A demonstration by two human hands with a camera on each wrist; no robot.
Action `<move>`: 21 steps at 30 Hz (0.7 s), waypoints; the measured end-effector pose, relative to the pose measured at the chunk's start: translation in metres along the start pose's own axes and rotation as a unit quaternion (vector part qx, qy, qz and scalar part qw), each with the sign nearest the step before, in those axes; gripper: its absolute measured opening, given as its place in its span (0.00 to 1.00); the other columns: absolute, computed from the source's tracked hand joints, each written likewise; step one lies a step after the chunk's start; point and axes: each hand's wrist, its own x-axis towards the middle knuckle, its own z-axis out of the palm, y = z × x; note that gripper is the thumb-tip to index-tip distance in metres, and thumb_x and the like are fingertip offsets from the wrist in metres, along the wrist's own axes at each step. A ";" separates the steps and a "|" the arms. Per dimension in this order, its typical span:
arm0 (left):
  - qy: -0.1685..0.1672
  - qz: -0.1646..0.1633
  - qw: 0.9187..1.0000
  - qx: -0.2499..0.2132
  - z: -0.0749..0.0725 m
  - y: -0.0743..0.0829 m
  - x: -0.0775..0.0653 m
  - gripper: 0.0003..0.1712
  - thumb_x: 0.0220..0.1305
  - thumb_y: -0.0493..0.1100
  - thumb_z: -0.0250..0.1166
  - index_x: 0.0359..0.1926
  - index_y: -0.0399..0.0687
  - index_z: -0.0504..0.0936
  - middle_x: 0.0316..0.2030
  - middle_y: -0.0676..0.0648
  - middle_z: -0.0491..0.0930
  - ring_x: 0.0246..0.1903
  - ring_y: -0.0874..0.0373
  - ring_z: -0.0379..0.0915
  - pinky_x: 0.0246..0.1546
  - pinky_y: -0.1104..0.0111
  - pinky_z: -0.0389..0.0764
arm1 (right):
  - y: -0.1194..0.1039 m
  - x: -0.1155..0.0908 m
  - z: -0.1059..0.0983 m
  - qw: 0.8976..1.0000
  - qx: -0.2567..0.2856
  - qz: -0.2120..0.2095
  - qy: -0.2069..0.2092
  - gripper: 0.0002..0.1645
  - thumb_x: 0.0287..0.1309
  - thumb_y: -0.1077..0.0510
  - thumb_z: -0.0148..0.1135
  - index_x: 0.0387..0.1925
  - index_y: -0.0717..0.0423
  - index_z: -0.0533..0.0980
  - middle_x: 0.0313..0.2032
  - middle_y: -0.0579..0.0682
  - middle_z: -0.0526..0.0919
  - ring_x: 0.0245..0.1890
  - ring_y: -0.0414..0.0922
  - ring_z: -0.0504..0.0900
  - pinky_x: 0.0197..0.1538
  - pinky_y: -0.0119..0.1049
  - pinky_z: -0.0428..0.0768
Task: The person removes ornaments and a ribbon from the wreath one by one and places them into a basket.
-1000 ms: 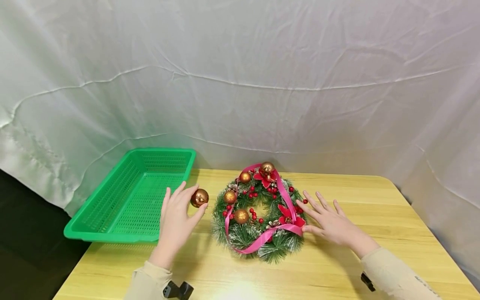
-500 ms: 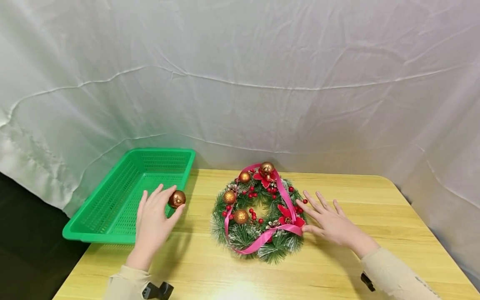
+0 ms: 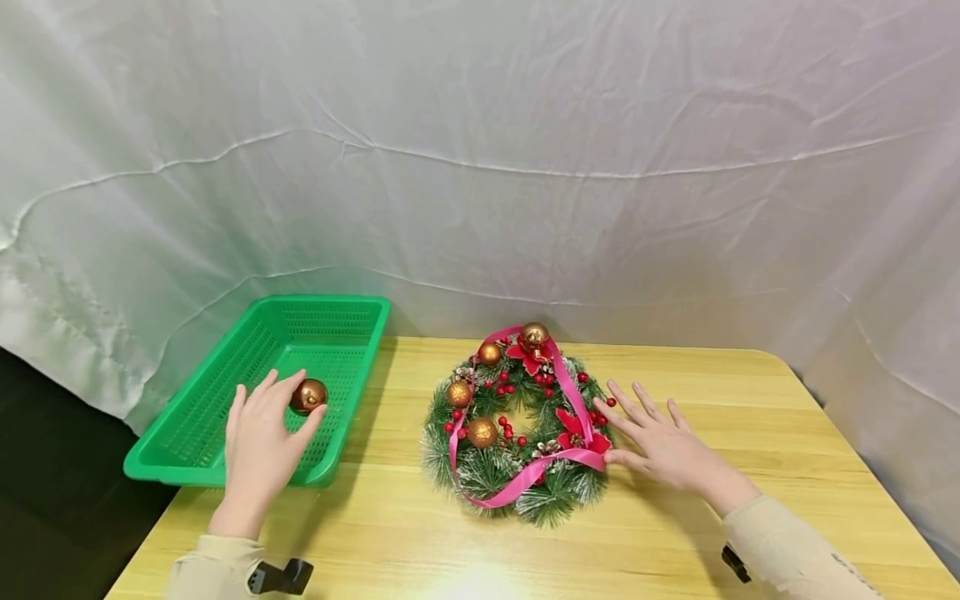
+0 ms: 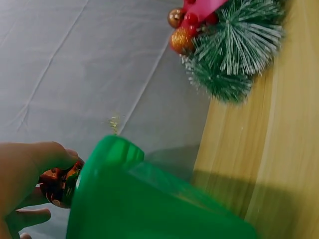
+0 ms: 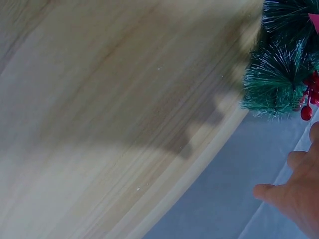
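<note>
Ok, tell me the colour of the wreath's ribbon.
Pink ribbon, looped around the wreath; clearest in the head view.

The bauble (image 3: 308, 395) is shiny copper, super glossy, probably plastic. The basket (image 3: 202, 417) is perforated green plastic with a slight sheen. The table (image 3: 675, 542) is pale smooth wood, the wreath (image 3: 517, 425) bristly with a satiny ribbon (image 3: 525, 479), and the backdrop (image 3: 480, 167) is wrinkled matt cloth.

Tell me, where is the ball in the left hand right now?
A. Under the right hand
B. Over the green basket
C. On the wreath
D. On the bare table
B: the left hand holds the ball above the basket, away from the wreath.
</note>
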 end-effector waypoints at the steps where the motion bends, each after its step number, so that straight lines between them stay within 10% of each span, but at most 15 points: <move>1: -0.002 -0.003 1.000 0.003 0.000 -0.002 -0.001 0.31 0.52 0.42 0.73 0.56 0.37 0.76 0.49 0.34 0.79 0.61 0.38 0.63 0.70 0.50 0.42 | 0.000 0.000 0.000 1.000 0.001 0.000 0.000 0.45 0.60 0.30 0.50 0.74 0.39 0.52 0.75 0.45 0.37 0.72 0.60 0.36 0.63 0.71 0.35; 21: -0.095 -0.046 0.994 0.036 0.000 -0.030 -0.009 0.31 0.55 0.44 0.70 0.58 0.34 0.74 0.52 0.30 0.75 0.58 0.33 0.63 0.67 0.43 0.42 | 0.003 -0.001 0.002 1.000 0.001 -0.002 0.003 0.45 0.61 0.30 0.49 0.74 0.40 0.52 0.75 0.44 0.37 0.72 0.59 0.36 0.64 0.70 0.33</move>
